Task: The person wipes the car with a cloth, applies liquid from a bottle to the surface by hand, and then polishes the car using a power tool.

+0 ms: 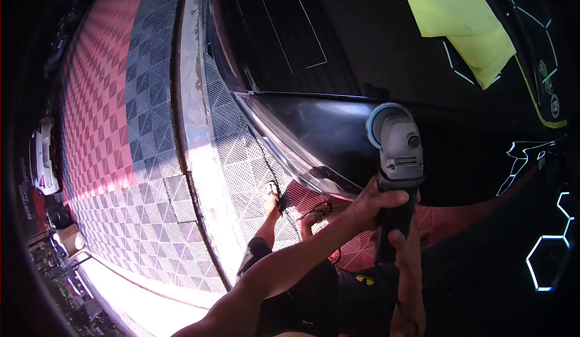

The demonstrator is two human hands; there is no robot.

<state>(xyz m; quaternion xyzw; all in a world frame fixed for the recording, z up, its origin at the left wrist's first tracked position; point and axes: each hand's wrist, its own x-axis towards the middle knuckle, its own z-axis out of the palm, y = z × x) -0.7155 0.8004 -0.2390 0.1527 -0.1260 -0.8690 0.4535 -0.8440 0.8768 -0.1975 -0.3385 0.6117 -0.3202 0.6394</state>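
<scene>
A grey and black polishing machine [402, 150] with a light-blue-edged round pad [376, 125] rests against the glossy black car panel [320, 125]. My left hand [371, 206] is closed around the machine's neck, just behind its grey head. Lower down, my right hand [406, 240] wraps round the black rear handle. The underside of the pad is hidden by the machine. On the dark car surface above lies a folded yellow cloth [456, 17].
Below the car's edge is a patterned tile floor [151, 216] in grey and red, crossed by a pale strip [196, 113]. My feet [311, 222] stand beside the car. A white car [45, 156] is at the far left, near a cardboard box [69, 240].
</scene>
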